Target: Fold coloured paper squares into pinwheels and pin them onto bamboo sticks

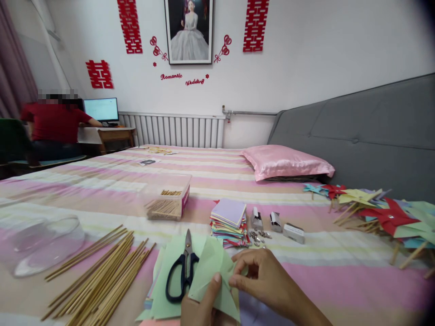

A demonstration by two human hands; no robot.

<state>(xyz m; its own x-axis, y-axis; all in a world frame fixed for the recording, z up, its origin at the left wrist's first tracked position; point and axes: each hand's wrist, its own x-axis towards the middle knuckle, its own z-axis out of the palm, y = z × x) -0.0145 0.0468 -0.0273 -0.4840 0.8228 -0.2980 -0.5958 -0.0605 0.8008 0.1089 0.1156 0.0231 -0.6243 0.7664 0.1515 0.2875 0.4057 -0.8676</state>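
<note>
My left hand grips a light green sheet of paper with the thumb on top. The sheet looks partly folded, with loose corners. On its right edge, the thumb and bent fingers of my right hand are pinched together at a corner of the paper. A pair of scissors with dark blue handles lies just left of the sheet, blades pointing away. Under the scissors is a pile of larger green and other coloured sheets. Past my hands stands a stack of small coloured paper squares.
Wooden sticks and a clear plastic lid lie left. A clear box of sticks, metal pins and small boxes sit beyond. Finished pinwheels lie right. A person in red sits at a computer.
</note>
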